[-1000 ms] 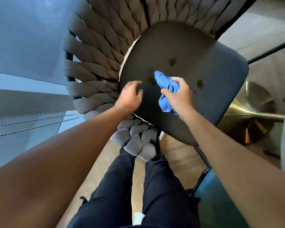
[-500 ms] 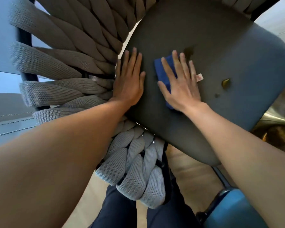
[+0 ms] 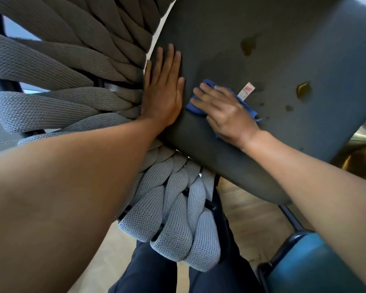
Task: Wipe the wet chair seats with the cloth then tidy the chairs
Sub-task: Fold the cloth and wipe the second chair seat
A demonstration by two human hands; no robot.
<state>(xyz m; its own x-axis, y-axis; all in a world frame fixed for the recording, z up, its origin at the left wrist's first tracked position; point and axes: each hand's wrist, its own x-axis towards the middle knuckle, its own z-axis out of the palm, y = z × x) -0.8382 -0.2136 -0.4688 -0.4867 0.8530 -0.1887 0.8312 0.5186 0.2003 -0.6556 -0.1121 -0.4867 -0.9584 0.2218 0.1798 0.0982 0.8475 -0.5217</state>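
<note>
Cloth (image 3: 248,108) work is mid-step — you are wiping the first wet seat, not yet tidying chairs. From the left: thick knitted grey ropes (image 3: 72,106) weave round the chair back, soft and ribbed. Your left hand (image 3: 163,94) lies flat, fingers straight, bracing the dark padded seat (image 3: 304,49) at its edge. Your right hand (image 3: 224,111) presses the crumpled blue cloth down, fingers spread over it. Further right, dark spots and an amber puddle (image 3: 303,92) sit untouched — I judge your next stroke should sweep there.
</note>
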